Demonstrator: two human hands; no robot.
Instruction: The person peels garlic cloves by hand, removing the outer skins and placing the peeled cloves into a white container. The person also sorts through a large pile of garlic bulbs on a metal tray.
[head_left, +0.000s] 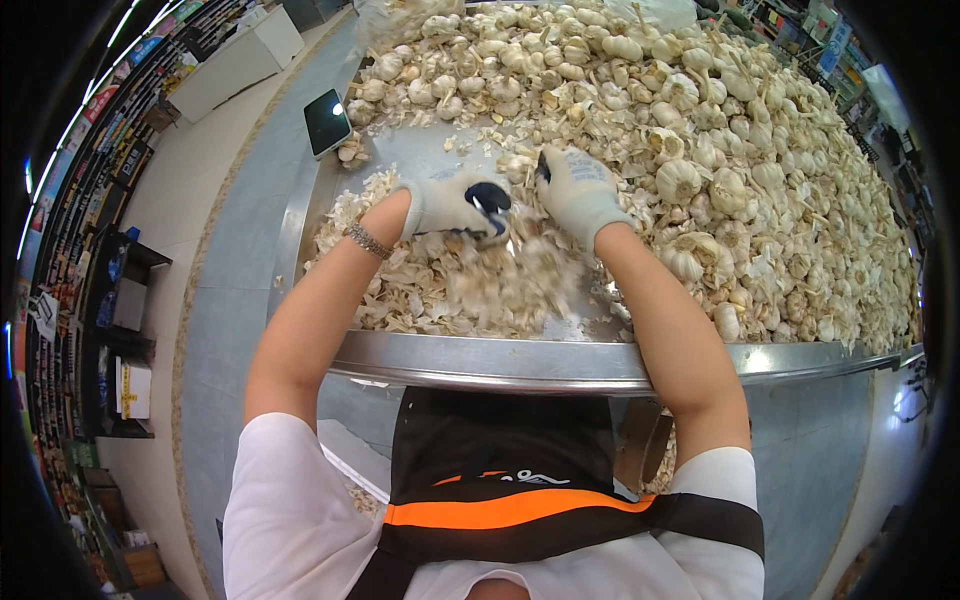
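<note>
White work gloves with dark palms cover both hands. My left hand (465, 208) hovers curled over a heap of loose garlic skins (420, 292); blurred skins lie or fall just below it, and its grip is hidden. My right hand (577, 184) is bent at the edge of the garlic bulb pile (720, 165), its fingertips turned away at the loose skins, so what it holds cannot be seen. The two hands are apart. Bulbs and skins rest on a metal display table (480, 360) with a raised rim.
A smartphone (328, 124) lies on the table's left rim beside a few bulbs. Clear plastic bags (405, 22) are at the far edge. Store shelves (67, 285) and a white counter (236, 64) stand at the left. A white box (352, 454) with skins is below the table.
</note>
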